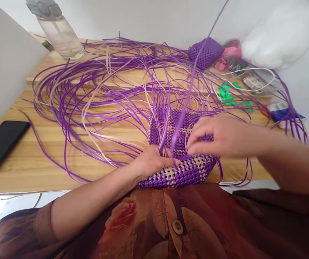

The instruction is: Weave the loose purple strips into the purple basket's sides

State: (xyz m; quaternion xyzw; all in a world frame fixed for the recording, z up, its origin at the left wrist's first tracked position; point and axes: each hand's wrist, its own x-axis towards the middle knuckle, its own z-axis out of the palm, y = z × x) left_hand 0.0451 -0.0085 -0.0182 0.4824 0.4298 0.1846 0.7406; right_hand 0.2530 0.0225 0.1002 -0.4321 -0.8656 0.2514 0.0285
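Observation:
A half-woven purple and cream basket (pixel 187 172) rests at the near edge of the wooden table (pixel 35 162), against my body. My left hand (pixel 154 162) grips its near rim, fingers closed on the weave and on strand ends. My right hand (pixel 219 135) lies over the open top of the basket, fingers pinched on a purple strand (pixel 183 108) that rises up and away. Long loose purple and cream strips (pixel 95 93) fan out from the basket across the table.
A black phone (pixel 1 144) lies at the left edge. A clear water bottle (pixel 58 30) stands at the back left. A small woven purple piece (pixel 205 52), green clips (pixel 226 94), a white cable, packets and a white bag (pixel 276 39) crowd the back right.

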